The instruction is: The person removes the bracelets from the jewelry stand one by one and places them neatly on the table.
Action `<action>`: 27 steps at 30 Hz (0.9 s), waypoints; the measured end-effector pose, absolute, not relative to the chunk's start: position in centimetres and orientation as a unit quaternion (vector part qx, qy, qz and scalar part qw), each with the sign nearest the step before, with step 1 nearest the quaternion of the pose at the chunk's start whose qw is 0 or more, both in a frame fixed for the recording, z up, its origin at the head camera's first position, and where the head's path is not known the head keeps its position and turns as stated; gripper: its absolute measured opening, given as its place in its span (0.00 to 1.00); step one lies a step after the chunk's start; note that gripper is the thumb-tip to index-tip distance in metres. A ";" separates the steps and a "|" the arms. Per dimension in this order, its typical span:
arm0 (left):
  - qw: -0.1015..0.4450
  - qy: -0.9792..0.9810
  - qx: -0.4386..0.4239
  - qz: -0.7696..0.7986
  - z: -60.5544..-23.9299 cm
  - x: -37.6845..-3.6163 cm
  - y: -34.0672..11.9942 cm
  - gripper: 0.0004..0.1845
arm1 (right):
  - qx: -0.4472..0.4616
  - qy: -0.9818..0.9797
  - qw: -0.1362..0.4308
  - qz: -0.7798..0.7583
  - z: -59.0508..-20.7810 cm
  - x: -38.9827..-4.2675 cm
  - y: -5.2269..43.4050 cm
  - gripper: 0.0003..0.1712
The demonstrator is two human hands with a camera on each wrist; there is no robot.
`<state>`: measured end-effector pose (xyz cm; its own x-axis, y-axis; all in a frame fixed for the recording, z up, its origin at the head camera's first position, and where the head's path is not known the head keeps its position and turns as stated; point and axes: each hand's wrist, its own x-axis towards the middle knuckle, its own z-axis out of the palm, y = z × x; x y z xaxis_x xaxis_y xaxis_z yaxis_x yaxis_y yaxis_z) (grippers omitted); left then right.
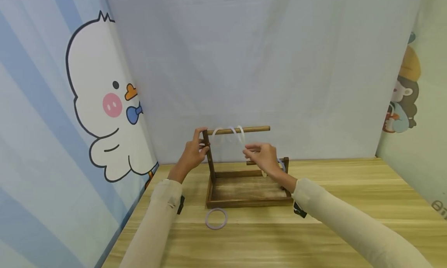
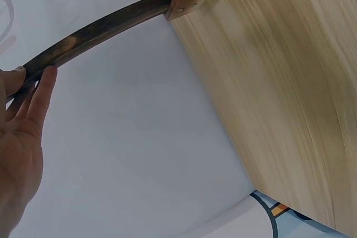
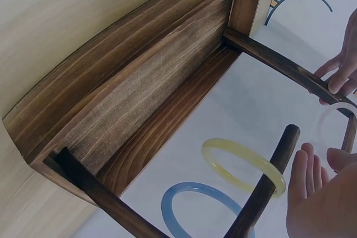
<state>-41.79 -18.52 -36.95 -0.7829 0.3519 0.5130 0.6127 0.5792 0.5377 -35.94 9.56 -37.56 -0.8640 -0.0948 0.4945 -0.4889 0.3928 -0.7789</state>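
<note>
A dark wooden stand (image 1: 244, 203) with a tray base and two posts with rods stands on the table. My left hand (image 1: 193, 153) grips its tall left post (image 2: 106, 29) near the top, thumb on one side and fingers on the other. Several pale bangles hang from the upper rod (image 1: 256, 129). My right hand (image 1: 262, 156) pinches the lower part of the rightmost, a white bangle (image 1: 241, 133), between thumb and fingers; the hand partly hides it in the right wrist view. On the lower rod (image 3: 259, 199) hang a yellow bangle (image 3: 240, 157) and a blue bangle (image 3: 192, 188).
A purple bangle (image 1: 207, 220) lies on the wooden table (image 1: 265, 241) in front of the stand's tray. Behind the table hangs a plain pale curtain (image 1: 279, 66). Cartoon-printed cloth (image 1: 101, 66) lines the left side, and another printed cloth (image 1: 405, 144) the right.
</note>
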 end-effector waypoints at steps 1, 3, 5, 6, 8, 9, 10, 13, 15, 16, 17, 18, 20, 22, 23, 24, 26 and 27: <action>0.178 -0.870 -0.277 -0.366 -37.0 -41.8 -18.6 0.38 | 0.179 -0.815 0.192 0.517 -37.5 -35.9 9.5 0.14; 0.177 -0.871 -0.276 -0.366 -37.0 -41.8 -18.6 0.38 | 0.177 -0.819 0.200 0.509 -37.5 -36.0 9.5 0.15; 0.175 -0.871 -0.275 -0.367 -37.0 -41.8 -18.6 0.38 | 0.174 -0.821 0.209 0.501 -37.4 -36.0 9.4 0.16; 0.174 -0.871 -0.274 -0.368 -37.0 -41.8 -18.6 0.38 | 0.174 -0.822 0.213 0.498 -37.3 -36.1 9.3 0.17; 0.173 -0.872 -0.273 -0.369 -37.0 -41.7 -18.6 0.38 | 0.173 -0.823 0.223 0.493 -37.3 -36.2 9.2 0.18; 0.172 -0.871 -0.273 -0.370 -37.0 -41.7 -18.6 0.38 | 0.172 -0.823 0.227 0.491 -37.2 -36.2 9.2 0.18; 0.172 -0.871 -0.274 -0.371 -37.0 -41.7 -18.6 0.38 | 0.170 -0.823 0.230 0.490 -37.2 -36.3 9.2 0.18; 0.173 -0.869 -0.275 -0.373 -37.0 -41.6 -18.6 0.38 | 0.167 -0.824 0.233 0.489 -37.2 -36.5 9.1 0.19; 0.175 -0.868 -0.276 -0.373 -37.0 -41.6 -18.7 0.38 | 0.163 -0.824 0.233 0.490 -37.2 -36.7 9.1 0.19; 0.175 -0.868 -0.276 -0.373 -37.1 -41.6 -18.7 0.38 | 0.161 -0.824 0.233 0.491 -37.2 -36.8 9.1 0.20; 0.176 -0.868 -0.276 -0.373 -37.1 -41.6 -18.7 0.38 | 0.161 -0.824 0.234 0.491 -37.2 -37.0 9.0 0.20; 0.176 -0.868 -0.275 -0.374 -37.1 -41.6 -18.7 0.38 | 0.162 -0.823 0.235 0.491 -37.2 -37.1 9.0 0.20; 0.176 -0.868 -0.275 -0.375 -37.1 -41.6 -18.6 0.38 | 0.164 -0.822 0.239 0.490 -37.2 -37.4 8.9 0.20; 0.174 -0.867 -0.275 -0.376 -37.0 -41.6 -18.6 0.38 | 0.170 -0.821 0.244 0.487 -37.1 -37.6 8.9 0.20; 0.174 -0.868 -0.274 -0.377 -37.0 -41.5 -18.6 0.38 | 0.172 -0.821 0.247 0.485 -37.0 -37.6 8.8 0.20; 0.173 -0.868 -0.273 -0.377 -37.0 -41.6 -18.6 0.38 | 0.175 -0.821 0.250 0.483 -36.9 -37.7 8.7 0.20; 0.175 -0.868 -0.274 -0.376 -37.0 -41.7 -18.6 0.38 | 0.180 -0.820 0.257 0.478 -36.6 -37.7 8.6 0.21; 0.177 -0.868 -0.275 -0.375 -37.0 -41.7 -18.6 0.38 | 0.181 -0.820 0.260 0.476 -36.5 -37.7 8.5 0.21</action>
<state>-41.74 -18.63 -36.97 -0.7865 0.3436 0.5132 0.6092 0.5681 0.5533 -37.72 8.53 -36.47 -0.7992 -0.0502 0.5990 -0.5449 0.4813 -0.6866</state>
